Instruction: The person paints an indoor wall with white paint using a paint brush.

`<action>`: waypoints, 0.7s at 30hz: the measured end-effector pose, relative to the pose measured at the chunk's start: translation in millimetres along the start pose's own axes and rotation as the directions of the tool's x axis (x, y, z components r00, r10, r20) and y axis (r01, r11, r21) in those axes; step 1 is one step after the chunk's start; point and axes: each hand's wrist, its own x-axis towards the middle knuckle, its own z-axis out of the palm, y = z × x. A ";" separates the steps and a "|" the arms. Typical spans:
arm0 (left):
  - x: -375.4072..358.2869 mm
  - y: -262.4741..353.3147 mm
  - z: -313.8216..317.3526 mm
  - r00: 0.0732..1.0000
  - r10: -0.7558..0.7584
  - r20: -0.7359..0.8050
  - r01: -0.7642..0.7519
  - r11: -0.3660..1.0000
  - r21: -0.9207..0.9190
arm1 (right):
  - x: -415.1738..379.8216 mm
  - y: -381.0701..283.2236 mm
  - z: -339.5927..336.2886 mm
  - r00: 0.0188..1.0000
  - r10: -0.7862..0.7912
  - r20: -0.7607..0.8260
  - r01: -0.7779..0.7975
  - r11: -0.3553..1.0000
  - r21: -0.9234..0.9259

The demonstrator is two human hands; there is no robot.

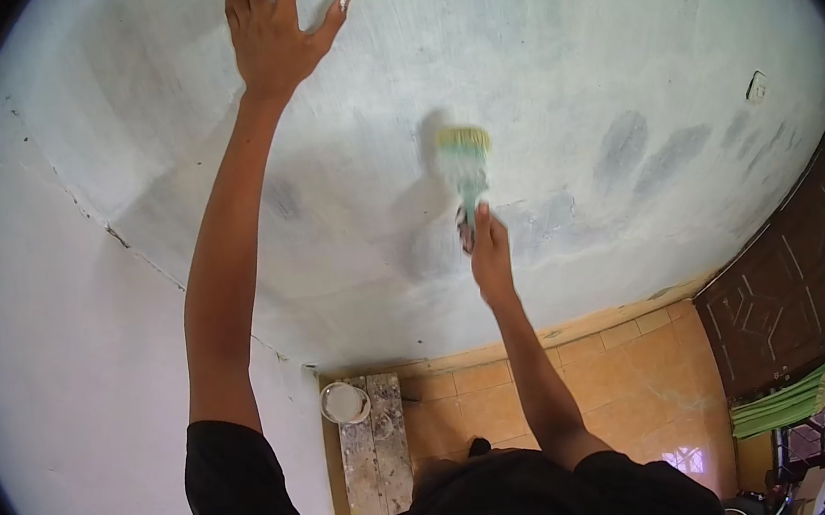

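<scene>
My right hand (490, 249) is wrapped round the handle of a wide paintbrush (465, 163), thumb along the handle. Its pale green body is smeared with white, and the yellowish bristles point up, close to the wall (534, 74). The wall carries streaky white paint with grey patches showing through. Higher up and to the left, my left hand (273, 31) lies against the wall with its fingers spread. A white spot shows on its thumb tip, and the ends of some fingers are cut off by the top of the view.
Below stands a paint-spattered wooden bench (390, 451) with a white paint bucket (345, 402) on it. Orange tiles cover the floor (596, 379). At right are a dark carved wooden door (794, 248), a green curtain (808, 387) and a wall socket (757, 87). A plain white wall (95, 391) adjoins at left.
</scene>
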 end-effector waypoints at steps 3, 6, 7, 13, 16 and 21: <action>2.2 6.3 0.6 1.000 -0.009 -0.014 0.009 1.000 0.025 | 27.8 -46.0 1.2 0.992 -0.126 0.003 0.126 0.992 -0.006; 0.0 7.9 0.8 1.000 -0.011 -0.021 0.012 1.000 0.023 | 43.6 -64.9 16.5 0.988 -0.152 0.036 0.153 0.988 -0.008; 1.0 6.8 0.6 1.000 -0.012 -0.018 0.012 1.000 0.027 | 49.6 -58.4 17.1 0.988 -0.140 0.058 0.143 0.988 -0.049; 2.5 5.3 1.4 1.000 -0.018 0.007 0.018 0.998 0.054 | 29.9 49.1 -0.3 0.997 -0.013 0.071 0.023 0.989 -0.144; 0.3 7.7 1.0 1.000 -0.022 0.011 0.022 0.998 0.056 | 6.6 47.2 -2.1 0.998 0.010 0.057 0.000 0.986 -0.168; 0.9 5.4 2.4 1.000 -0.028 -0.007 0.028 0.999 0.045 | 42.2 -17.0 29.4 0.979 -0.156 0.131 0.167 0.983 -0.077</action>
